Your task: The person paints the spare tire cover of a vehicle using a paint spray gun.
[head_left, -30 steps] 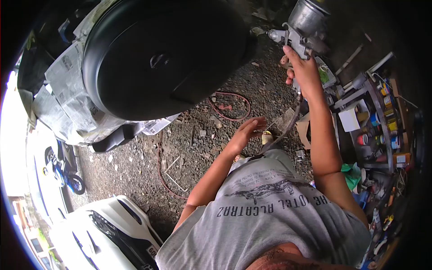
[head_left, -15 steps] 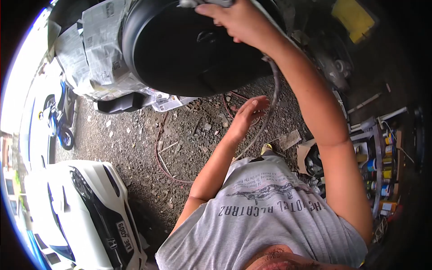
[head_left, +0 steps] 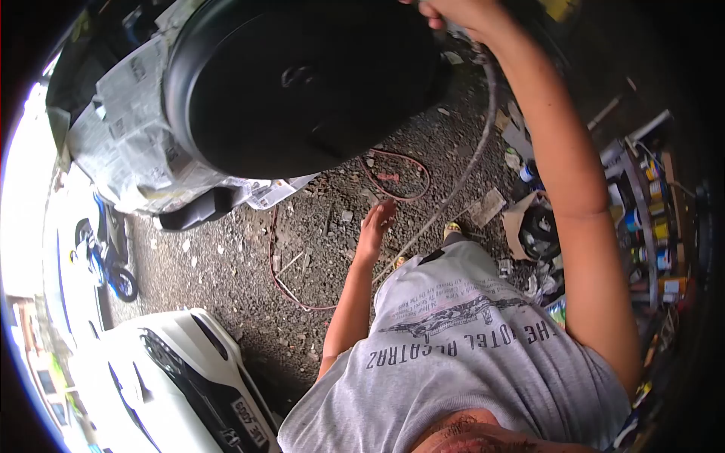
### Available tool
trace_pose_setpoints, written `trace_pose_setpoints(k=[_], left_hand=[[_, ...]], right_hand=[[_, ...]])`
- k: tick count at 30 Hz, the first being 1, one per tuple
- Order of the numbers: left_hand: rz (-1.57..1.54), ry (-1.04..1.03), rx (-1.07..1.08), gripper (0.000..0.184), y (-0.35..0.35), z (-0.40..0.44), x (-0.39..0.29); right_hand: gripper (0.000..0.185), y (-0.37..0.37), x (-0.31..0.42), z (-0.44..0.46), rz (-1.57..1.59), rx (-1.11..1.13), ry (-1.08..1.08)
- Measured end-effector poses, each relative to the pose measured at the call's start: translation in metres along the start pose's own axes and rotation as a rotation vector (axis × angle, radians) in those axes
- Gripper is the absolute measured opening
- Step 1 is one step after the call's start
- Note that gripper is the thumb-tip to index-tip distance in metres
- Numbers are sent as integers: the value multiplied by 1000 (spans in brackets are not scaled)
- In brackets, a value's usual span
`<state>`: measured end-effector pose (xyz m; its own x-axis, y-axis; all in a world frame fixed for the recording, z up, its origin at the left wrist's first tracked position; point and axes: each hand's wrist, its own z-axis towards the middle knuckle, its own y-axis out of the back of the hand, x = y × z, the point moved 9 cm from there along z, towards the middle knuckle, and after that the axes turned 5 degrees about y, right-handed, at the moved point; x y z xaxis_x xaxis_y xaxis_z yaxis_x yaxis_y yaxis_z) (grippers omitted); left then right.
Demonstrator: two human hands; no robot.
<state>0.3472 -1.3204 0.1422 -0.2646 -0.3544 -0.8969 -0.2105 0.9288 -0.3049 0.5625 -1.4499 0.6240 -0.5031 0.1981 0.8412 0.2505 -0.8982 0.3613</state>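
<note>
Over the gravel ground [head_left: 226, 264], the black panel [head_left: 340, 98] fills the upper left, curved and smooth, with a badge [head_left: 298, 75] near its middle. I judge it stiff and well fixed, with a surface easily marked, so bare skin is best kept off its face. Newspaper [head_left: 140, 124] covers the area along its left side; that should be light, soft and quick to tear, safest touched at an outer edge.

There are 2 hoses. The grey hose [head_left: 493, 87] drops from just below the right wrist and slants down past the person's front; it looks pliant yet springy, light in any short length but likely to drag as a whole, and is best gripped a little below its upper end. The thinner red hose [head_left: 429, 180] loops on the gravel below the panel.

Of the 2 hands, the right hand [head_left: 468, 15] is at the top edge, right of the panel, its visible fingers curled; I cannot tell what they close on (the frame cuts it off). The left hand [head_left: 375, 225] hangs near the red loop, holding nothing visible, its fingers slightly bent and apparently close together, though blurred.
</note>
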Motion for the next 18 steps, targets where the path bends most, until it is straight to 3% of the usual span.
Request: trace_pose_setpoints(k=[7,9,12,14,17,18], left_hand=[[44,291,-106,42,80,-20,176],[81,347,-148,41,91,-36,185],[113,406,-207,38,90,-42,177],[127,414,-227,37,86,-29,175],[94,219,-38,39,43,16,151],[166,272,-56,45,28,34,148]], right_hand=[[33,105,-151,-65,146,-285,-298],[40,120,-203,-76,96,-265,-275],[50,138,-263,-80,61,-228,-440],[52,145,-271,-74,55,-226,-475],[51,144,-254,-45,142,-199,-397],[51,140,-254,-29,181,-165,-407]])
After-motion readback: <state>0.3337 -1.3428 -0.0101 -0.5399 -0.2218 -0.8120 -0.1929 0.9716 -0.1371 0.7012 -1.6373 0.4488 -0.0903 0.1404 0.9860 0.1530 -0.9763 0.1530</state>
